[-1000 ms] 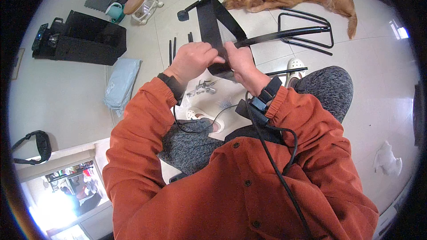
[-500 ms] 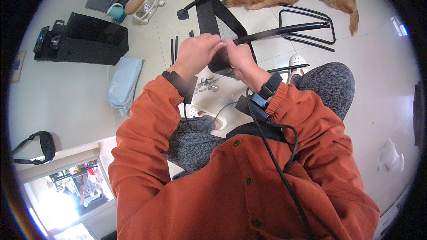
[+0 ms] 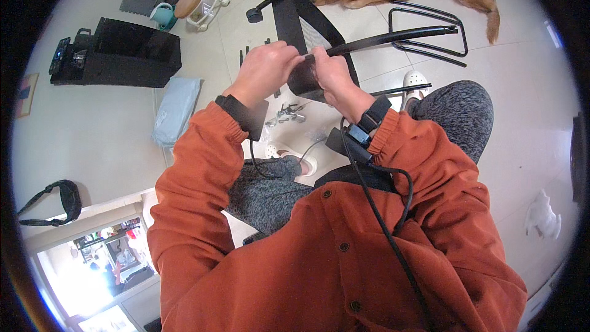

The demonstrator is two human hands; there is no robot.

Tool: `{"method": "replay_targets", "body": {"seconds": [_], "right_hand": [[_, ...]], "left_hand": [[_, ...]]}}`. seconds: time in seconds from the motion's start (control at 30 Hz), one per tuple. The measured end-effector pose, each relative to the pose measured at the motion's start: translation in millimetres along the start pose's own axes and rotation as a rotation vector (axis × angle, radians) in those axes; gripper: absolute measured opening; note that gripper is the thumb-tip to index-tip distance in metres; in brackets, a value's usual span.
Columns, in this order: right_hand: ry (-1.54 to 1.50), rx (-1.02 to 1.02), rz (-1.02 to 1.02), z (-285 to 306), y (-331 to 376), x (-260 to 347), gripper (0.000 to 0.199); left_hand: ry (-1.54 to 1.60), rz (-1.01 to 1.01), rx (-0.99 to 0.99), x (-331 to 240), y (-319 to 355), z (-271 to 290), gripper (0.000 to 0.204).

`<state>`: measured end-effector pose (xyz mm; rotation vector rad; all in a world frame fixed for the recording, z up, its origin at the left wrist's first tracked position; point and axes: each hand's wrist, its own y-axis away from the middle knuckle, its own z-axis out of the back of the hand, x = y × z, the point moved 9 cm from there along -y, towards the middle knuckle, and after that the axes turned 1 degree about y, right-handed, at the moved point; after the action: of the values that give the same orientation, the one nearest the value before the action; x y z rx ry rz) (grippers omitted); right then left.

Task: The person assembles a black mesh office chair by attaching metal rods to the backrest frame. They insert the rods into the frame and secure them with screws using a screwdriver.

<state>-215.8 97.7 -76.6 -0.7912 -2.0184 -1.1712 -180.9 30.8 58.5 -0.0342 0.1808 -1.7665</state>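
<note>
Just beyond the loose metal parts on the floor, the black panelled frame is in both hands, the left hand and right hand each clamped on it near the panel edge, though the exact fingertip contact is partly hidden. The step in hand looks like working that edge by hand, close to the curved tube running rightward beyond the parts; the next move seems to call for steady pressure without letting the frame twist.
</note>
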Motion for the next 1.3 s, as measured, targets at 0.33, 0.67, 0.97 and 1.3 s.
{"method": "replay_targets", "body": {"seconds": [0.33,0.67,0.97,1.3], "right_hand": [[-0.056,-0.018,0.003,-3,-1,-3,0.033],[0.005,-0.002,0.014,-1,-4,-1,0.034],[-0.044,-0.014,0.004,-1,0,-2,0.035],[0.039,-0.049,0.051,-1,-4,-3,0.036]], "left_hand": [[0.517,0.685,-0.054,63,15,-27,0.019],[-0.125,-0.028,-0.148,25,24,9,0.027],[-0.186,-0.258,0.012,12,20,7,0.014],[1.239,1.022,0.156,31,58,-58,0.035]]}}
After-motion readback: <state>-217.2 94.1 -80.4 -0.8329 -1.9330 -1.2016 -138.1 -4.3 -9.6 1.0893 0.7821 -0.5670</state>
